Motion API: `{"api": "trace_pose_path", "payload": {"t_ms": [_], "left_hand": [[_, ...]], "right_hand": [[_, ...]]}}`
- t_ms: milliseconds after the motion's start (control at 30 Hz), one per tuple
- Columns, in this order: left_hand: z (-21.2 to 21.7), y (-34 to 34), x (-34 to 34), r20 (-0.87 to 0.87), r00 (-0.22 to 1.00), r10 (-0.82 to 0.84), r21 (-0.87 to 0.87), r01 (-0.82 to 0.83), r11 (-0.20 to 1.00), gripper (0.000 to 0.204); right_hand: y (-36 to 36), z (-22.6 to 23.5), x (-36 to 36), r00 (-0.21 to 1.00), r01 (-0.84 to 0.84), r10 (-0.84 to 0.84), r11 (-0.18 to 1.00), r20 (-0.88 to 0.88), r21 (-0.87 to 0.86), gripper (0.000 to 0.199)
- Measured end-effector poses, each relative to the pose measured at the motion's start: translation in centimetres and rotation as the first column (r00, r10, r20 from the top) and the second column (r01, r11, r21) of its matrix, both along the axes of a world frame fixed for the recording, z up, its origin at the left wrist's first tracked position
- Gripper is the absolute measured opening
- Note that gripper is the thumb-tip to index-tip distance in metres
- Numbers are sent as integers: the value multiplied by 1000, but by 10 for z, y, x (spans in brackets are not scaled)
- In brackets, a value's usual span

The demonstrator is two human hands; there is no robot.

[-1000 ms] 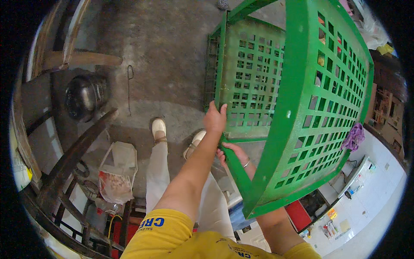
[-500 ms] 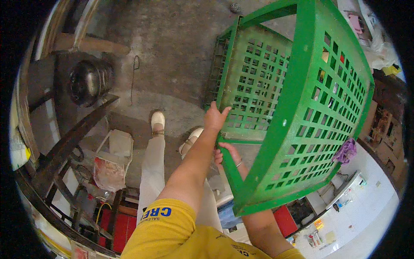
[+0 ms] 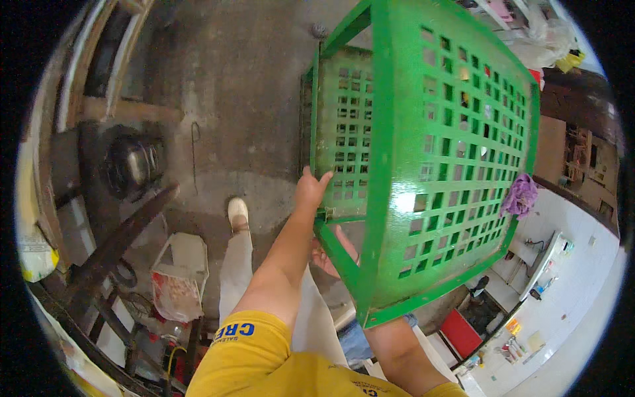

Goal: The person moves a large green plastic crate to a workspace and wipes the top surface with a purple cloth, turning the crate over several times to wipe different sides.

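Observation:
A large green rack (image 3: 383, 172) with square-holed lattice panels fills the middle and right of the view, tilted in front of me. My left hand (image 3: 311, 190) is closed on its left edge, with the thumb raised along the inner side. Lower down, my right hand (image 3: 329, 257) is round the slanting lower bar, its forearm passing behind the green frame. Part of the right hand and its wrist are hidden by that bar. A crumpled purple cloth (image 3: 521, 196) hangs at the rack's right edge.
A dark rounded pot-like vessel (image 3: 135, 162) stands on the concrete floor (image 3: 231, 86) at left, near a thin hooked metal rod (image 3: 194, 155). Closer in are a whitish container (image 3: 180, 274) and dark wooden beams (image 3: 122, 231). A white counter (image 3: 562, 311) with small items lies at right.
The rack has swung left across the view, with both hands still on it. My left hand shifted slightly left and down along with it, and my right hand's grip looks looser.

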State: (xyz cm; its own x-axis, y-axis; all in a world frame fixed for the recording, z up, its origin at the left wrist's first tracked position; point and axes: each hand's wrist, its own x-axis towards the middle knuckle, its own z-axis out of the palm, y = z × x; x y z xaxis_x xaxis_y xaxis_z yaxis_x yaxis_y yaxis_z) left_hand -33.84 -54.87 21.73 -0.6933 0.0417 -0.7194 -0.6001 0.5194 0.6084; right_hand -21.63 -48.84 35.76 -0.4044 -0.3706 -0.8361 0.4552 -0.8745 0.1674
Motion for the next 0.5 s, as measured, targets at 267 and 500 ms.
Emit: {"api": "trace_pose_path", "payload": {"t_ms": [267, 500], "left_hand": [[90, -71, -32, -19, 999, 47, 74, -46, 996, 78], [112, -119, -97, -100, 974, 202, 8, -202, 979, 59]], "right_hand": [[77, 35, 181, 884, 265, -388, 876, 261, 403, 32], [168, 228, 125, 892, 282, -435, 332, -119, 900, 27]]}}
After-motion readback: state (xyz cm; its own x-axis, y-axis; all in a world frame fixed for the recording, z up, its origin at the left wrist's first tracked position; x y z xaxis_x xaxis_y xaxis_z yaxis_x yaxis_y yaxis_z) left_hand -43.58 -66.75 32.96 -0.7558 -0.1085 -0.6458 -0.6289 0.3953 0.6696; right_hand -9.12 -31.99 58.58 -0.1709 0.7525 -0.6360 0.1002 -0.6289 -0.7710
